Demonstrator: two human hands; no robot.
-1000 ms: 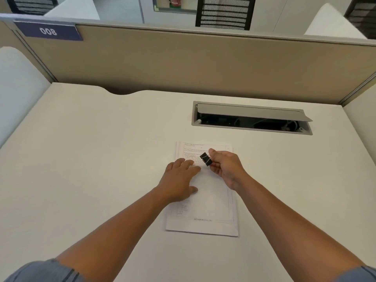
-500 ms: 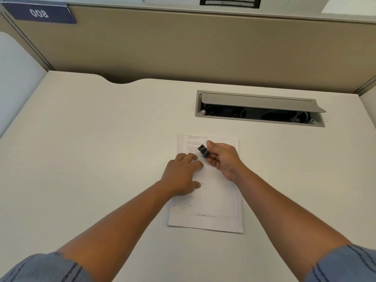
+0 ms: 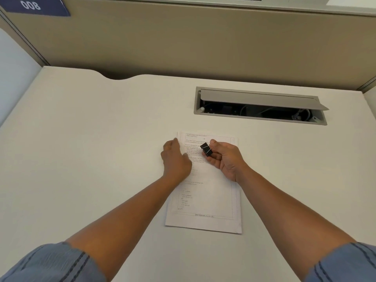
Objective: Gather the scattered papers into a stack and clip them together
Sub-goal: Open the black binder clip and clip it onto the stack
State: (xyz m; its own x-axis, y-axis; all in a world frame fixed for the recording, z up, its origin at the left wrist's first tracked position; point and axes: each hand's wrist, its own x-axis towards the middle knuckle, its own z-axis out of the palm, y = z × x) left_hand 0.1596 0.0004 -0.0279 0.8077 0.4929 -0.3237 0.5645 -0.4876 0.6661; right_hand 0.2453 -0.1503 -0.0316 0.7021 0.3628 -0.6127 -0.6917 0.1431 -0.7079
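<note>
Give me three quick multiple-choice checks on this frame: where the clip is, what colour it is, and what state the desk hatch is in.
1. Where is the binder clip?
A. lying on the desk
B. pinched in the right hand
C. clamped on the papers

2. What colour is its body?
A. black
B. red
C. white

3. The cable hatch in the desk is:
A. shut flat
B. removed
C. propped open

Answers: 1 B, fingers grip it above the sheets; 2 A, dark body with silver wire handles; 3 C, raised lid shows cables beneath.
</note>
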